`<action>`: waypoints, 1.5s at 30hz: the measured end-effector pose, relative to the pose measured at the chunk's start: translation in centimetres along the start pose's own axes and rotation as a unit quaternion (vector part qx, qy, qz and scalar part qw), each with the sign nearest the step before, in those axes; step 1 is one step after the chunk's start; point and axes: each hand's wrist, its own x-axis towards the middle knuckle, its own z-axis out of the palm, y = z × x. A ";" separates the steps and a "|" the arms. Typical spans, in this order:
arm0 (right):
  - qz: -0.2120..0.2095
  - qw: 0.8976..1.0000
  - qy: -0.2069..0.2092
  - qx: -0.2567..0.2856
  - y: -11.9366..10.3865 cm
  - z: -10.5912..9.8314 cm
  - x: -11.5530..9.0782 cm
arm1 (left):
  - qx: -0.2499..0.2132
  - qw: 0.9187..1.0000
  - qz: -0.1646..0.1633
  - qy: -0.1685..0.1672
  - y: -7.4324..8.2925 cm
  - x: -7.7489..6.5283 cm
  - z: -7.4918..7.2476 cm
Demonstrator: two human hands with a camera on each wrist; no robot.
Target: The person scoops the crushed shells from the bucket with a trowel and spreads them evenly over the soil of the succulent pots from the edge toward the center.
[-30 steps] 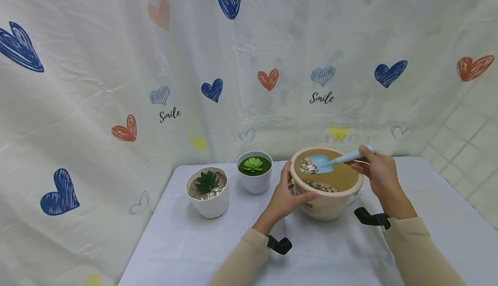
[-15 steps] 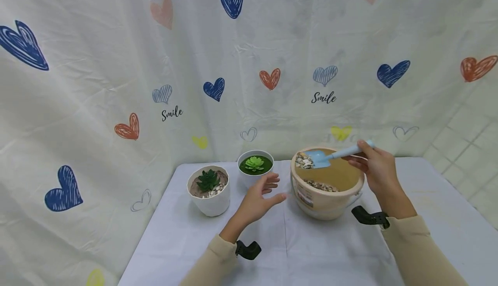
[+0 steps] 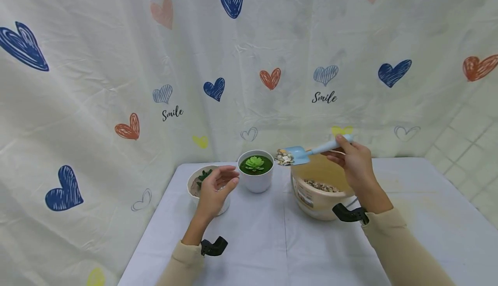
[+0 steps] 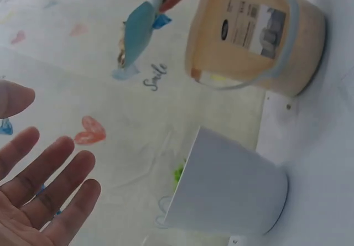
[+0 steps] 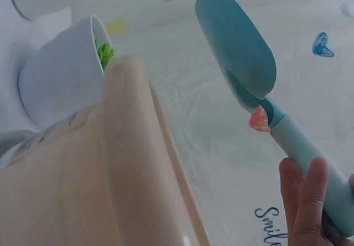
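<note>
A light blue trowel (image 3: 300,154) carries a small heap of pebbles (image 3: 284,157) on its blade. My right hand (image 3: 355,163) grips its handle above the beige bucket (image 3: 313,201); the blade reaches past the bucket's left rim. In the right wrist view the trowel (image 5: 238,47) shows its underside. My left hand (image 3: 214,193) is held with fingers spread in front of the white pot with the dark green succulent (image 3: 202,178), partly hiding it. Nothing is in that hand (image 4: 50,185) in the left wrist view. Between hand and trowel stands the white pot with the light green succulent (image 3: 256,180).
More pebbles (image 3: 322,185) lie at the bottom of the bucket. The bucket's handle (image 4: 282,63) hangs down its side. A white cloth covers the table (image 3: 253,243), and a curtain with printed hearts (image 3: 233,61) hangs behind.
My left hand has let go of the bucket's rim and moved left to the dark succulent's pot. My right hand has lifted the loaded trowel up and left, out over the bucket's rim.
</note>
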 end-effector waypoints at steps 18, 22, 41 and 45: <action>0.033 0.998 -0.019 -0.046 3.0 5.3 0.6 | 0.243 0.961 0.011 0.132 -4.5 -0.5 -6.8; 0.032 0.998 -0.016 -0.059 3.8 6.4 0.8 | 0.274 0.957 -0.046 0.087 -5.7 -0.8 -7.7; 0.050 0.995 -0.006 -0.091 6.8 11.2 1.0 | 0.208 0.959 -0.194 0.003 -8.9 -1.7 -8.9; 0.038 0.993 -0.012 -0.108 7.2 11.9 1.0 | 0.201 0.958 -0.204 -0.001 -9.1 -1.5 -9.0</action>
